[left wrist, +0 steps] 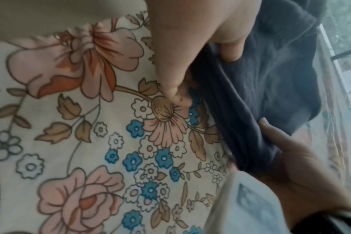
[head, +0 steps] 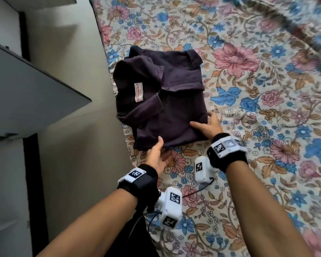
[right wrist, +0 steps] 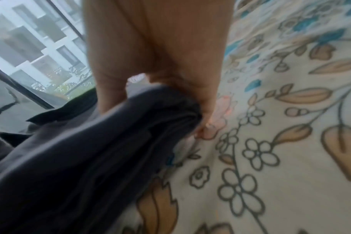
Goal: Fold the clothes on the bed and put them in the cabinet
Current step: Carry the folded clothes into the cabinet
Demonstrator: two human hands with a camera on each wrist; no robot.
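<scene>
Step in hand: lifting folded dark shirt [head: 161,101] off floral bed [head: 258,164], near its left edge. Left hand [head: 156,154] and right hand [head: 208,125] each pinch near hem (thumb on top, fingers beneath). Next: raise level, keep folds intact, carry left toward cabinet [head: 26,93]

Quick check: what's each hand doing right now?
Left hand: grips the near edge of the folded dark shirt.
Right hand: grips the shirt's near right corner.
</scene>
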